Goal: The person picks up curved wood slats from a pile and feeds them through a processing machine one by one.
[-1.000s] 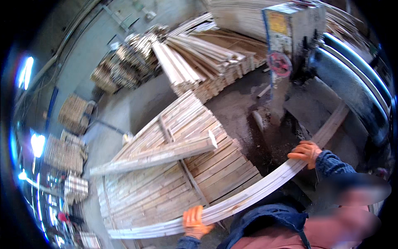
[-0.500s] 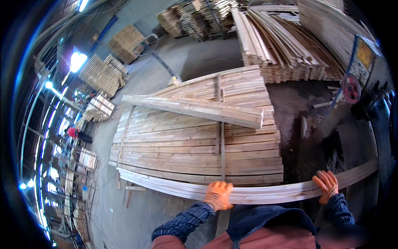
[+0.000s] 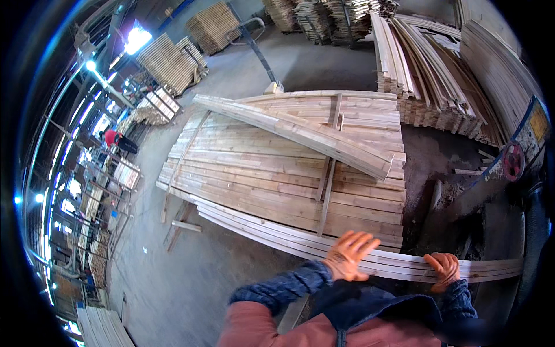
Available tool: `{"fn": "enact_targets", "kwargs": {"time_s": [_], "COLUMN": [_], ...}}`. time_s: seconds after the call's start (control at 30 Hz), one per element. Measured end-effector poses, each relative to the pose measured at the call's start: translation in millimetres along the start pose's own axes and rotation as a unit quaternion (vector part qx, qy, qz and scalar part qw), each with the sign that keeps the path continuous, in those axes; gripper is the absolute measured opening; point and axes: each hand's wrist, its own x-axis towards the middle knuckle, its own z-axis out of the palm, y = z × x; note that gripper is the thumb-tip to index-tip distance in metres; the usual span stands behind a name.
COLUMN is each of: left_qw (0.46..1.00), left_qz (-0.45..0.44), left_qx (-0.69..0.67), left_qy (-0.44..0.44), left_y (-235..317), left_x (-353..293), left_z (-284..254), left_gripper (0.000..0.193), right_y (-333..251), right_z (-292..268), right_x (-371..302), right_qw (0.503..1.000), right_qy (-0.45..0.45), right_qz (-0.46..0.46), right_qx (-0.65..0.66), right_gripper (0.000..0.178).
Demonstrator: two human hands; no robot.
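Several long pale boards (image 3: 272, 232) lie side by side along the near edge of a large layered stack of planks (image 3: 272, 173). My left hand (image 3: 348, 255), in an orange glove, is over these boards with its fingers spread; whether its palm touches the wood I cannot tell. Farther right, my right hand (image 3: 444, 269), gloved the same, is closed over the boards near their right end. A few thicker pieces of lumber (image 3: 295, 132) lie slantwise across the top of the stack. Thin wooden strips (image 3: 329, 179) cross it too.
More lumber piles (image 3: 439, 113) stand at the back right, beside a machine with a red wheel (image 3: 513, 162). Slatted wood stacks (image 3: 167, 63) stand at the far left. A person in red (image 3: 115, 139) is at the left. A wooden trestle (image 3: 185, 225) stands by the stack's left end.
My left hand has opened from its grip and moved right along the boards. The boards have shifted right relative to the stack. My right hand stays on them. The whole view has turned.
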Motion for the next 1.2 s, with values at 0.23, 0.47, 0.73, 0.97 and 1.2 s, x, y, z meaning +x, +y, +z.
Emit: {"fn": "enact_targets", "kwargs": {"time_s": [0.23, 0.47, 0.73, 0.97, 1.2], "left_qw": [0.984, 0.982, 0.995, 0.992, 0.990], "left_qz": [-0.093, -0.134, -0.057, -0.056, -0.088], "left_qx": [0.135, 0.091, 0.005, 0.114, 0.033], "left_qy": [0.063, -0.097, -0.084, -0.023, -0.105], "left_y": [-128.7, -80.0, -20.8, -78.1, -45.5], "left_x": [-123.3, -59.4, -2.5, -43.0, -16.3], "left_z": [-58.1, -59.0, -13.7, -34.8, -54.5], "left_gripper": [0.102, 0.095, 0.111, 0.110, 0.095], "right_y": [40.2, 45.3, -44.9, -20.8, -25.5], "right_z": [5.0, 16.9, 15.4, 20.2, -2.3], "right_x": [-53.0, -52.8, 51.8, 21.8, 11.0], "right_qw": [0.992, 0.981, 0.997, 0.994, 0.984], "right_qy": [0.068, 0.130, 0.045, 0.061, 0.010], "right_qz": [0.089, 0.137, -0.024, 0.081, 0.174], "right_qx": [-0.054, -0.040, 0.051, -0.031, -0.023], "right_gripper": [0.117, 0.114, 0.115, 0.115, 0.115]}}
